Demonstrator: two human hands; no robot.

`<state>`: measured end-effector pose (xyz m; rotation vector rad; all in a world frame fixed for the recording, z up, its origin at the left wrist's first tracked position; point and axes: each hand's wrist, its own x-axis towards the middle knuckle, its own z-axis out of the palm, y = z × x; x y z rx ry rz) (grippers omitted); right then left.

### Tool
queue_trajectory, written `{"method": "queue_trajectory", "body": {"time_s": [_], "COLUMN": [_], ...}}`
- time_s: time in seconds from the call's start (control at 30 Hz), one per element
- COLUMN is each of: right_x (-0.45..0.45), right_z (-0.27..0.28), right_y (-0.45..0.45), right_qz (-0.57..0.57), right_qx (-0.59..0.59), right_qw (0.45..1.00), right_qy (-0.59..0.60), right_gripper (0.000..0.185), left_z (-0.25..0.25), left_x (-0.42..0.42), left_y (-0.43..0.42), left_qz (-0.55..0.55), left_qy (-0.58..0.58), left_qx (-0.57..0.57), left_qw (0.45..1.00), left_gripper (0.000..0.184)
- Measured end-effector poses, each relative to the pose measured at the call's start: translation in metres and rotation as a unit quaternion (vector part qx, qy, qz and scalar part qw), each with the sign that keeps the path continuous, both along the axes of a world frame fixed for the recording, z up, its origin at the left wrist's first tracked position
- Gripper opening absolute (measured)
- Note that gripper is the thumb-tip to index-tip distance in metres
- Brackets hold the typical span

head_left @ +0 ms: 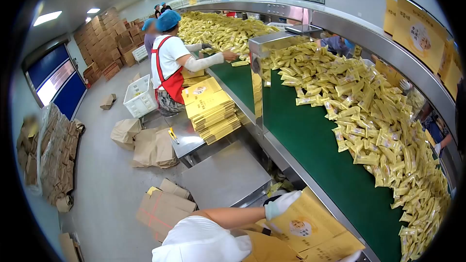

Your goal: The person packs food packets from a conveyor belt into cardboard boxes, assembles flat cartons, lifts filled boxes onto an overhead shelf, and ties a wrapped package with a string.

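My left hand [283, 204], in a white glove, holds the upper left edge of a yellow printed carton [310, 225] with a round picture on its front. The carton leans beside the conveyor's metal side. At the bottom edge of the view, only a bit of white glove shows of my right hand [353, 256], by the carton's lower right corner; its fingers are mostly hidden. Many yellow wrapped packets [369, 126] lie heaped on the green conveyor belt [310, 140] to the right.
A bare metal table [225, 172] stands left of the belt. Beyond it are stacked flat yellow cartons [211, 111] and a yellow cutter [173, 135]. A co-worker in a red apron [170, 68] reaches over the belt. Brown paper sacks [153, 148] and cardboard [165, 208] lie on the floor.
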<state>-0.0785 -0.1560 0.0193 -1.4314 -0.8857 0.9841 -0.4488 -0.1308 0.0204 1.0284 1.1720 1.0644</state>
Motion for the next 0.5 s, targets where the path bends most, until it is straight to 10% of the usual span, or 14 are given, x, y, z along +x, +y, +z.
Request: {"method": "queue_trajectory", "body": {"time_s": [0.07, 0.23, 0.5], "right_x": [0.008, 0.05, 0.002], "right_z": [0.028, -0.008, 0.048], "right_y": [-0.001, 0.008, -0.004], "right_qz": [-0.066, -0.051, 0.047], "right_qx": [0.101, 0.038, -0.063], "right_qw": [0.993, 0.972, 0.994], "right_qy": [0.011, -0.228, -0.081], "right_gripper": [0.067, 0.059, 0.052], "left_z": [0.006, 0.024, 0.016], "left_x": [0.005, 0.041, 0.041], "left_y": [-0.017, -0.036, -0.03], "left_qz": [-0.149, -0.389, -0.414], "left_qy": [-0.242, -0.053, 0.001], "left_qx": [-0.062, 0.396, 0.422], "left_qw": [0.957, 0.83, 0.807], "left_gripper": [0.045, 0.046, 0.04]}}
